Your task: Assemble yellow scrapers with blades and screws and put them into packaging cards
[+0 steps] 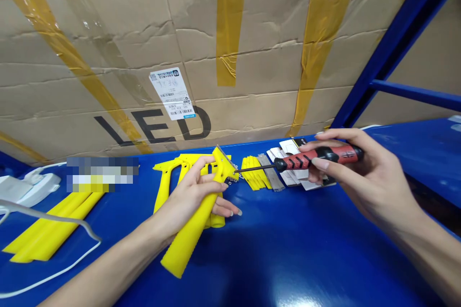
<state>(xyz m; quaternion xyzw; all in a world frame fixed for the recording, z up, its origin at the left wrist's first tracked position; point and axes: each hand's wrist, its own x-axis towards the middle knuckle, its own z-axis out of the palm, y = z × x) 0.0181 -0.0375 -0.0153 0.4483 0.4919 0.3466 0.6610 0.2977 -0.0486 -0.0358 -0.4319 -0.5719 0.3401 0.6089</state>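
My left hand is closed around a yellow plastic scraper handle, holding it tilted with its wide head up. In my right hand is a screwdriver with a red and black grip. Its thin shaft points left, and the tip meets the head of the scraper handle near a screw hole. Behind my left hand lie more yellow handles, partly covered by it. Small metal screws lie on the blue surface just behind the scraper head.
Yellow flat strips, grey blades and white packets lie right of centre. Long yellow tubes and a white cable are at left. A large taped carton and blue shelf post stand behind.
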